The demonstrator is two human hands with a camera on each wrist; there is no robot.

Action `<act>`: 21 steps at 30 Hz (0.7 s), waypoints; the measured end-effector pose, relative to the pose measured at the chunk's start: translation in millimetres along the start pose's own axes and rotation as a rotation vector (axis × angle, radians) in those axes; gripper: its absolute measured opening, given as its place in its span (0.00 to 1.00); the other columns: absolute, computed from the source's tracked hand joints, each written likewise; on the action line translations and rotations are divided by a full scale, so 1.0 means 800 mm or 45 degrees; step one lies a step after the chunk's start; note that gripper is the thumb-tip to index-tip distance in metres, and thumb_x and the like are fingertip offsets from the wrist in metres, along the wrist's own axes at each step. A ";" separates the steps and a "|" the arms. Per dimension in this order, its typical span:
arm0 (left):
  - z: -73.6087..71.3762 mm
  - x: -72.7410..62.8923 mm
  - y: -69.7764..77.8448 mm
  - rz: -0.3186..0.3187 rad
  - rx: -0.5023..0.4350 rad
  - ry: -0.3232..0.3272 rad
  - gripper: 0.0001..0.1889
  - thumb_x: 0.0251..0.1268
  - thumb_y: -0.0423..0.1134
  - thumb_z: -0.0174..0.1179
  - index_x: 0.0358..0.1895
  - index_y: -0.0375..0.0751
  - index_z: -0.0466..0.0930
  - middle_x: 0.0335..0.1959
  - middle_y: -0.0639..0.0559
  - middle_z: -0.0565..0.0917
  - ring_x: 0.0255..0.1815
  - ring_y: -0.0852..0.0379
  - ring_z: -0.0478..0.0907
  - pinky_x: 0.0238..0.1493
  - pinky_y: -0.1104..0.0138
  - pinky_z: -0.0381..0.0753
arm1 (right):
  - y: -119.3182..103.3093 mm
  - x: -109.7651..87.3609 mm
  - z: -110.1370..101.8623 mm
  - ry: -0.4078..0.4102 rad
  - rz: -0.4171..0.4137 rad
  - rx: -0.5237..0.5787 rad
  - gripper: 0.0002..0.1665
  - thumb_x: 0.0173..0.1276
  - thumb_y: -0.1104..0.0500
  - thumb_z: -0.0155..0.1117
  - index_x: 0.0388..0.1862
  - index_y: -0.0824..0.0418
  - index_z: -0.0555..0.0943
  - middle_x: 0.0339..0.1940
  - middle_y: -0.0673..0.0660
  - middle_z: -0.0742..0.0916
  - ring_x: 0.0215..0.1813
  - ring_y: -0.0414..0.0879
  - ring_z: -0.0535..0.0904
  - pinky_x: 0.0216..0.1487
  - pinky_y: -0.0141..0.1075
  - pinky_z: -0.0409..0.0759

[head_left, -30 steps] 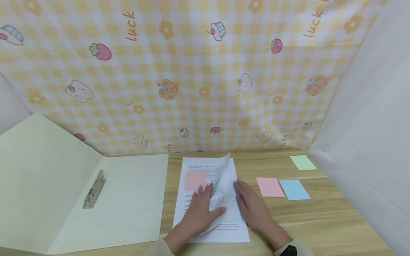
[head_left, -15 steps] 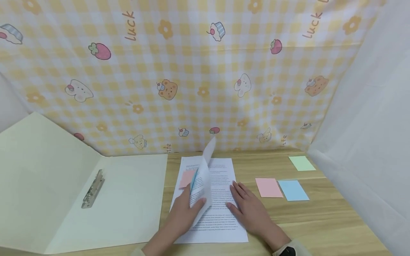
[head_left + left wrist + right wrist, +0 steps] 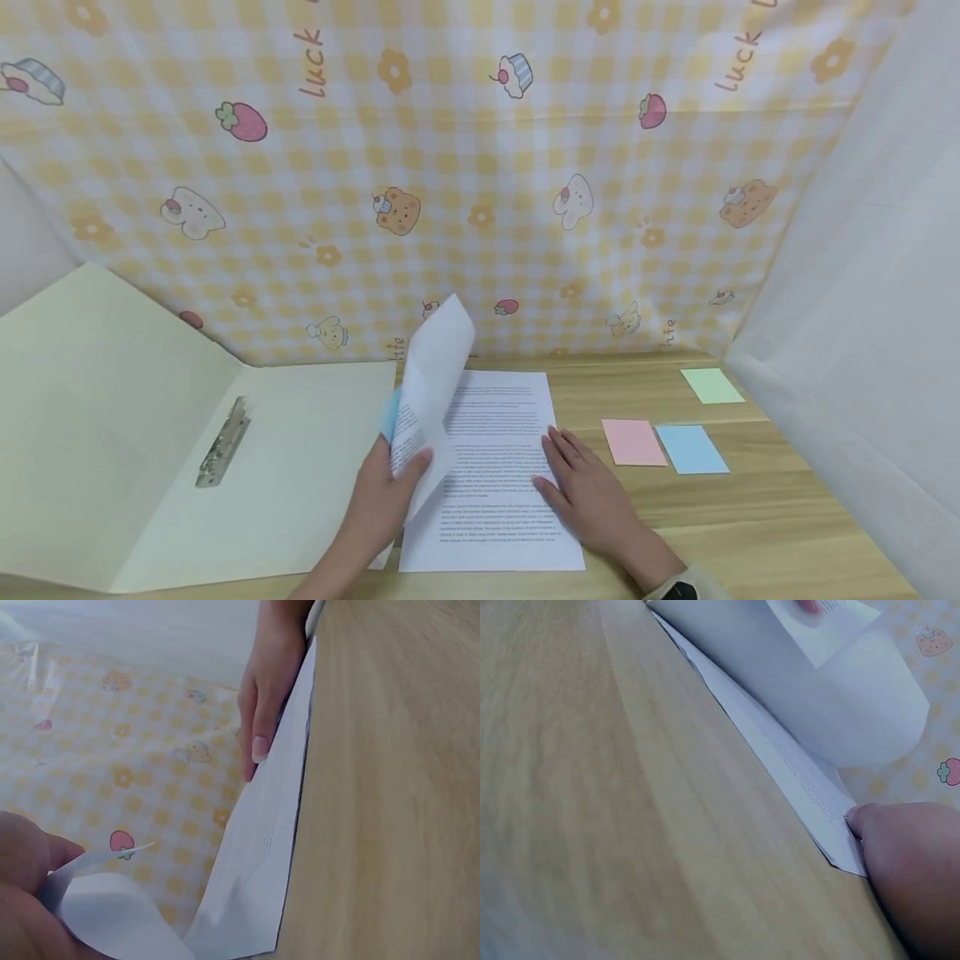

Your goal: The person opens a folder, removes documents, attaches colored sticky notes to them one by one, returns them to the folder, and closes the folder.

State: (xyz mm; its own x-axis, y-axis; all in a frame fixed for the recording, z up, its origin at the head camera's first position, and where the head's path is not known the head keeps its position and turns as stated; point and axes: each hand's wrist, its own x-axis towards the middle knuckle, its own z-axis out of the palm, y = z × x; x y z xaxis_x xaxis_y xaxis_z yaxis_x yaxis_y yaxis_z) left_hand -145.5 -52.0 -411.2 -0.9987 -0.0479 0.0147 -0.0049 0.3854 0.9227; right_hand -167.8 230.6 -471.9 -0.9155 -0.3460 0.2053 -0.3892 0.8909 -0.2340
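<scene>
My left hand (image 3: 378,487) pinches lifted printed paper (image 3: 435,367), which bends upright over the left part of a stack of printed sheets (image 3: 498,467). A blue sticky note (image 3: 392,413) peeks out at the left of the raised paper. In the left wrist view, the held paper (image 3: 112,915) curls beside the thumb side of the hand. My right hand (image 3: 588,492) rests along the stack's right edge, fingers fairly straight. From the right wrist, the raised paper (image 3: 832,712) arches over the stack (image 3: 787,772).
An open cream file folder (image 3: 307,467) with a metal clip (image 3: 222,442) lies at the left. On the wooden table (image 3: 750,533), right of the stack, are pink (image 3: 633,442), blue (image 3: 692,450) and green (image 3: 712,386) notes. A checked curtain (image 3: 480,167) hangs behind.
My left hand has moved left, lifting and peeling the paper off the stack. The pink note on the pages has gone from sight, and a printed page shows beneath. The right hand stays at the edge.
</scene>
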 end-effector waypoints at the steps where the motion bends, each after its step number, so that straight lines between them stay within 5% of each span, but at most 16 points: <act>1: -0.004 0.000 -0.001 -0.002 -0.013 0.015 0.31 0.76 0.43 0.56 0.75 0.37 0.59 0.66 0.35 0.78 0.57 0.41 0.83 0.48 0.55 0.88 | 0.000 0.000 0.000 -0.005 0.001 -0.003 0.39 0.77 0.41 0.54 0.76 0.65 0.66 0.80 0.61 0.68 0.82 0.58 0.61 0.78 0.53 0.64; 12: -0.043 0.006 -0.015 -0.300 -0.122 0.129 0.36 0.77 0.59 0.50 0.77 0.41 0.56 0.66 0.40 0.75 0.55 0.49 0.79 0.44 0.68 0.77 | -0.001 -0.001 0.000 0.028 -0.005 0.000 0.38 0.77 0.42 0.55 0.75 0.65 0.68 0.79 0.62 0.69 0.81 0.58 0.62 0.78 0.53 0.65; 21: -0.069 0.014 -0.030 -0.390 -0.256 0.149 0.39 0.77 0.63 0.45 0.81 0.45 0.48 0.67 0.46 0.71 0.55 0.56 0.76 0.48 0.70 0.76 | 0.000 0.001 0.003 0.012 0.019 0.019 0.39 0.77 0.40 0.54 0.76 0.64 0.67 0.80 0.60 0.69 0.82 0.57 0.61 0.79 0.53 0.64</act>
State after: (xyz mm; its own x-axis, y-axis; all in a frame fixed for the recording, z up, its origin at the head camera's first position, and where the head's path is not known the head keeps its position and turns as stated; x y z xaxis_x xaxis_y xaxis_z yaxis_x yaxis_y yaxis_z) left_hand -154.1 -112.4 -411.6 -0.9401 -0.2422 -0.2399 -0.2804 0.1491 0.9482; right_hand -168.3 229.6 -473.8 -0.9203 -0.3298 0.2102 -0.3769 0.8914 -0.2517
